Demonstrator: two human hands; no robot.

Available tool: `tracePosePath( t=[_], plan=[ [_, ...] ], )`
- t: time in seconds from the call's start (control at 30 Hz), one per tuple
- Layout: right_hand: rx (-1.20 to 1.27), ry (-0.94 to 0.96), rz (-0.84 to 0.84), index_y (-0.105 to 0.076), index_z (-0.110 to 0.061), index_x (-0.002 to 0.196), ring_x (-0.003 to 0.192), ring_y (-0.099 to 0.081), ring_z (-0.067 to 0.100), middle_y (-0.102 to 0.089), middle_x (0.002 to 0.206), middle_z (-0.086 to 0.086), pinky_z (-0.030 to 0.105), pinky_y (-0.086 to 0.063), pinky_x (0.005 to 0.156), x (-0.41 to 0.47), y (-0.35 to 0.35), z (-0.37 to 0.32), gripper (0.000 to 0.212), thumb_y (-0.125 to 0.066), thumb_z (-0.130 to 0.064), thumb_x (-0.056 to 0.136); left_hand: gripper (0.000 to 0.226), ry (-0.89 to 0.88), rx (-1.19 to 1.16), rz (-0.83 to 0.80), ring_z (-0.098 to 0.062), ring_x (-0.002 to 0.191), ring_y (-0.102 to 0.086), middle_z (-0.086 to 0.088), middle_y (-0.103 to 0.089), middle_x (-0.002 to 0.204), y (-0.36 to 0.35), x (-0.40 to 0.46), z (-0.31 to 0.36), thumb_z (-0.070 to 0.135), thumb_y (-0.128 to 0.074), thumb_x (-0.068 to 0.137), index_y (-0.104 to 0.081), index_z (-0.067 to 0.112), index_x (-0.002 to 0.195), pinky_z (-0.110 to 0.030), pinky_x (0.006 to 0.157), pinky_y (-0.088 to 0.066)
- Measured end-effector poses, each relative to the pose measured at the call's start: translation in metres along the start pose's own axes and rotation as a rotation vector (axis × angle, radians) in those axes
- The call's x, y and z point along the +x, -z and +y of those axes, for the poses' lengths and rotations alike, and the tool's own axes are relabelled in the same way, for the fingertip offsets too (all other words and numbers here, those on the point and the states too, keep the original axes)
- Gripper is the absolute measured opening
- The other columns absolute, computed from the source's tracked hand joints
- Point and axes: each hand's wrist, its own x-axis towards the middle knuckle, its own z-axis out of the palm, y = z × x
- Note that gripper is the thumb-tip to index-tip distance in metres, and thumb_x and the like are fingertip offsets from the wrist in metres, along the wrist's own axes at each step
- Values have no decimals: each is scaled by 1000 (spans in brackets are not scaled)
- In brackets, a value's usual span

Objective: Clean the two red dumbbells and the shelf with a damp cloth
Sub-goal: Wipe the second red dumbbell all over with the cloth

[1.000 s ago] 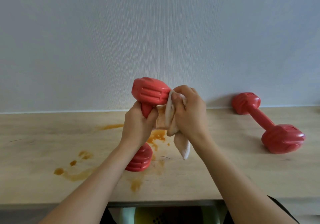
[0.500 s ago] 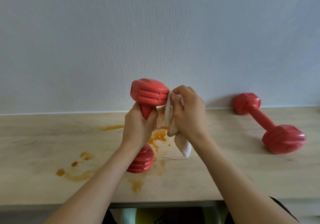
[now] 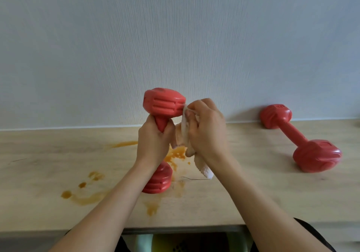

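My left hand [image 3: 153, 142] grips the handle of a red dumbbell [image 3: 164, 103] held upright above the wooden shelf [image 3: 253, 193]. Its lower head shows below my wrist. A white cloth [image 3: 202, 169], stained orange in places, is bunched in my right hand [image 3: 206, 129], which presses it against the right side of the dumbbell's upper head. The second red dumbbell [image 3: 303, 142] lies on the shelf at the right, one end against the wall.
Orange-brown stains [image 3: 177, 154] are smeared on the shelf under my hands and to the left [image 3: 83, 197]. A pale wall [image 3: 175, 47] rises right behind the shelf. Below the front edge a yellow-green object [image 3: 161, 242] shows.
The held dumbbell has shifted slightly left and tilted, its lower head swinging right. My right hand with the cloth has stayed at the upper head's right side.
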Motion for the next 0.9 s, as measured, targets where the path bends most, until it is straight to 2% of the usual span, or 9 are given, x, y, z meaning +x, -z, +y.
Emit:
tracePosePath(
  t=[0.13, 0.23, 0.3, 0.4, 0.53, 0.63, 0.7, 0.83, 0.9],
  plan=[
    [-83, 166, 28, -61, -4, 82, 62, -57, 26, -56, 93, 8, 33, -45, 53, -9, -2, -19, 19, -50, -19, 90, 22, -11, -20, 26, -11, 48, -51, -3, -56, 56, 0, 2, -4, 22, -56, 91, -48, 13, 73, -16, 47, -38],
    [-16, 92, 23, -61, -6, 85, 69, -55, 20, -54, 92, 3, 31, -43, 62, -5, 0, -13, 14, -53, -16, 91, 21, -15, -31, -7, -24, 53, -56, -11, -59, 60, -2, 1, -5, 25, -56, 89, -50, 11, 75, -32, 52, -44],
    [35, 13, -13, -61, -8, 85, 70, -52, 12, -54, 91, 0, 18, -39, 63, -1, 1, -4, 11, -54, -14, 91, 19, -12, -15, -13, -22, 53, -53, -11, -58, 60, -1, 3, -4, 19, -57, 88, -48, 14, 72, -27, 51, -40],
    [42, -83, -61, -57, -16, 79, 69, -48, 3, -57, 86, 0, 5, -34, 63, 6, -4, 10, 13, -54, -14, 92, 23, -16, -11, -27, -9, 48, -48, -7, -54, 56, 3, 1, -1, 13, -56, 88, -45, 17, 68, -14, 46, -35],
    [63, -73, 37, -59, -13, 80, 69, -49, 5, -56, 91, -1, 10, -37, 62, 2, -7, 13, 13, -53, -15, 92, 21, -1, -66, -63, -4, 40, -50, 3, -51, 49, 5, -3, 0, 12, -55, 89, -49, 15, 68, -13, 44, -36],
    [47, 146, 177, -61, -5, 88, 78, -54, 10, -57, 105, 3, 22, -42, 59, -12, -10, -1, 24, -47, -23, 93, 19, 40, -110, -49, -5, 40, -52, 4, -55, 51, 4, 1, -2, 15, -56, 89, -52, 14, 71, -18, 47, -40],
    [29, 243, 147, -61, -4, 100, 91, -56, 17, -55, 117, 7, 27, -45, 64, -15, -17, -8, 27, -43, -24, 94, 27, 23, -102, -33, -4, 38, -50, 8, -52, 47, 4, 1, 0, 21, -58, 91, -49, 13, 66, -12, 44, -35],
    [142, 97, -40, -43, -8, 131, 105, -52, 13, -46, 134, 8, 11, -38, 69, -6, -21, -8, 40, -37, -28, 96, 35, -19, -99, -44, -6, 40, -42, 3, -48, 47, 4, -1, -2, 34, -58, 87, -44, 15, 61, -12, 42, -32],
    [213, 31, -92, -42, -10, 134, 110, -54, 13, -51, 132, 6, 17, -42, 83, 0, -18, -1, 46, -34, -32, 94, 31, -7, -101, -51, -4, 39, -40, 9, -44, 44, 4, 0, -3, 32, -56, 83, -43, 17, 60, -12, 41, -30]
  ],
)
